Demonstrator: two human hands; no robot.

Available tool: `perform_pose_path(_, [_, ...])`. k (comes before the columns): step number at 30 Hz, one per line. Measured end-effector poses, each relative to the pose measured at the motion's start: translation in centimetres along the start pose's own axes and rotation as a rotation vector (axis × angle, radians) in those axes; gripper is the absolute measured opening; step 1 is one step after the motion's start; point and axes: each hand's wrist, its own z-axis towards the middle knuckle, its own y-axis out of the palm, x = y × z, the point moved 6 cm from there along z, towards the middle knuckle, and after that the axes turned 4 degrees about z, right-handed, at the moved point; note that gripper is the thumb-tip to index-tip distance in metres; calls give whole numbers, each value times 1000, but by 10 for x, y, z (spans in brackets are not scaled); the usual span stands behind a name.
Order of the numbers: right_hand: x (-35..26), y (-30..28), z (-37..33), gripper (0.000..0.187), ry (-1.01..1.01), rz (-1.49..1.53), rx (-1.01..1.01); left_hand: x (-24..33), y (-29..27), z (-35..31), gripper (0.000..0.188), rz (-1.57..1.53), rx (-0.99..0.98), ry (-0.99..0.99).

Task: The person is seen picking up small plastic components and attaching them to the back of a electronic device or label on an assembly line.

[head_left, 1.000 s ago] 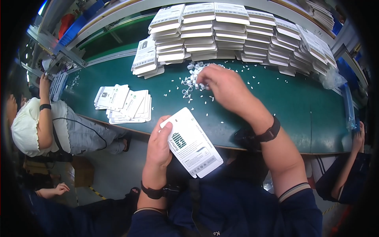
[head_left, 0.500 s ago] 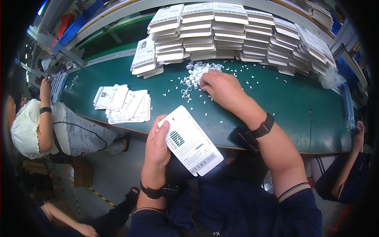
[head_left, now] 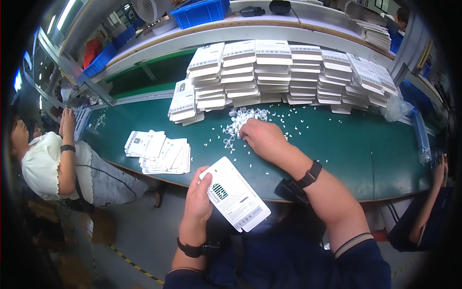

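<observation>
My left hand (head_left: pixel 196 200) grips a flat white battery box (head_left: pixel 237 196) by its upper left edge, thumb on the printed face. The box is tilted above the near edge of the green table (head_left: pixel 332 164). My right hand (head_left: pixel 263 137) reaches to a loose pile of small white plastic rings (head_left: pixel 235 126), its fingers pinched together at the pile's right side. Those fingertips hide whatever may be between them. To the left lies a low stack of similar white boxes (head_left: pixel 168 156).
Tall stacks of white boxes (head_left: pixel 273 72) line the table's back. Tiny white bits lie scattered around the rings. A clear plastic bag (head_left: pixel 397 108) sits at the right end. Behind is a shelf with a blue bin (head_left: pixel 201 13). Another person (head_left: pixel 45 161) stands at left.
The view has tilted upward, showing more of the shelf. My right hand stays at the pile, with its fingertips slightly further left. My left hand still holds the box.
</observation>
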Motion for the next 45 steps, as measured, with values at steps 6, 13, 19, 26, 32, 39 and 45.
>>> perform_pose_path(6, [-29,-1,-10,8,-209,-106,18,1,-1,0,22,2,-4,7])
perform_pose_path(13, [-31,4,-12,10,-87,-45,34,8,-5,-2,22,-8,43,51])
perform_pose_path(19, [-17,7,-11,12,-68,-158,7,10,-8,-2,23,4,54,62])
perform_pose_path(26, [-17,4,-11,11,-56,-43,-2,13,-9,-2,25,-18,72,62])
perform_pose_path(32, [-19,5,-13,14,-71,-54,-63,13,-11,0,26,-21,55,77])
perform_pose_path(39, [-18,1,-14,19,-14,-88,-90,14,-19,0,27,-18,101,87])
perform_pose_path(45, [-19,1,-14,17,-25,-99,-128,20,-18,-1,29,-35,148,123])
